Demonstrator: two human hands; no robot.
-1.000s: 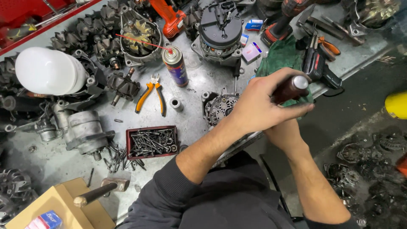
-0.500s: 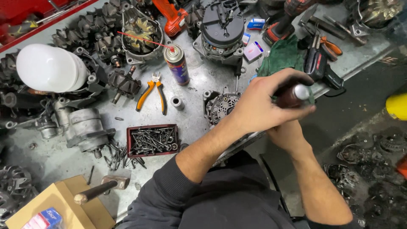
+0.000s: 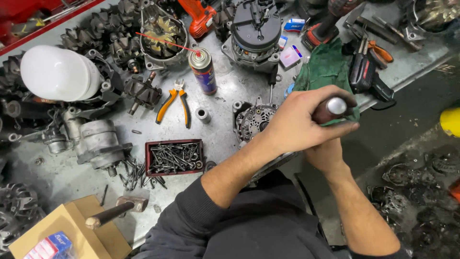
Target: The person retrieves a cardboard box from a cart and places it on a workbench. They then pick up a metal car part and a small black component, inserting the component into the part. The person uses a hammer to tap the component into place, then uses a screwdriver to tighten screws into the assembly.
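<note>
Left hand (image 3: 299, 122) wrapped over the top of a dark tool handle (image 3: 330, 109) with a rounded metal-capped end; fingers curled tight around it, thumb across the front. Right hand (image 3: 326, 156) sat directly beneath the left, mostly hidden by it; it appeared to grip the same tool lower down, though its fingers could not be made out. Both hands stacked together at the near edge of the metal workbench (image 3: 225, 96); the tool's working end was hidden below them. An alternator (image 3: 251, 120) lay on the bench just left of the hands, partly covered by the left forearm.

A green cloth (image 3: 326, 67) lay just behind the hands; a black cordless tool (image 3: 366, 76) beside it; orange-handled cutters (image 3: 381, 50) farther back. Left of centre: orange-handled pliers (image 3: 173, 103), open on the bench; a spray can (image 3: 203, 69) with a red straw standing just behind them; a small metal sleeve (image 3: 202, 114) just right of the pliers. A red tray of bolts and screws (image 3: 175, 157) sat near the front edge, loose screws spilled at its left. A hammer (image 3: 115, 211) rested across a cardboard box (image 3: 72, 230) at the near left corner. A white plastic container (image 3: 57, 72) lay far left among alternator parts; a large black-capped alternator (image 3: 254, 29) stood at the back.
</note>
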